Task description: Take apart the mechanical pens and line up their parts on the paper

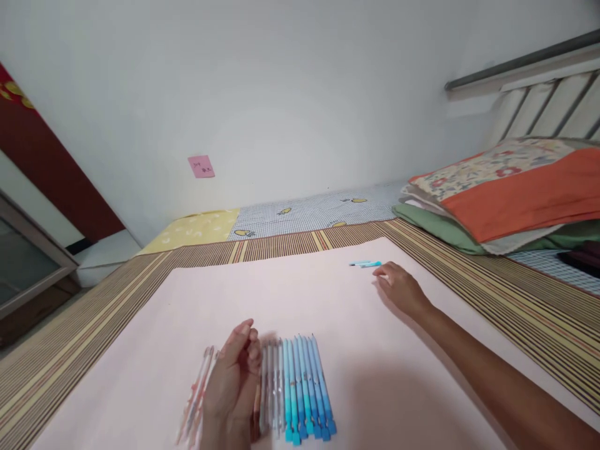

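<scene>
My left hand (pixel 233 370) hovers at the front of the pale pink sheet (pixel 281 294), its fingers curled in and thumb against them, with nothing visible in it. To its right lies a row of slim pens: a brown pen (pixel 256 409) partly behind the hand, several clear grey pens (pixel 272 384), and several blue pens (pixel 304 387) side by side. Clear pens with pinkish-orange parts (pixel 193 400) lie to its left, partly covered. My right hand (pixel 404 290) reaches to the far right, thumb and forefinger slightly apart, beside the end of two light-blue pens (pixel 365 264).
Under the sheet is a striped mat (pixel 107 300). Folded bedding (pixel 510 194) is piled at the right, below a radiator (pixel 553 103) and a grey pipe (pixel 520 62). A pink note (pixel 201 167) is stuck on the white wall (pixel 300 112). Patterned cloth (pixel 309 215) runs along the wall.
</scene>
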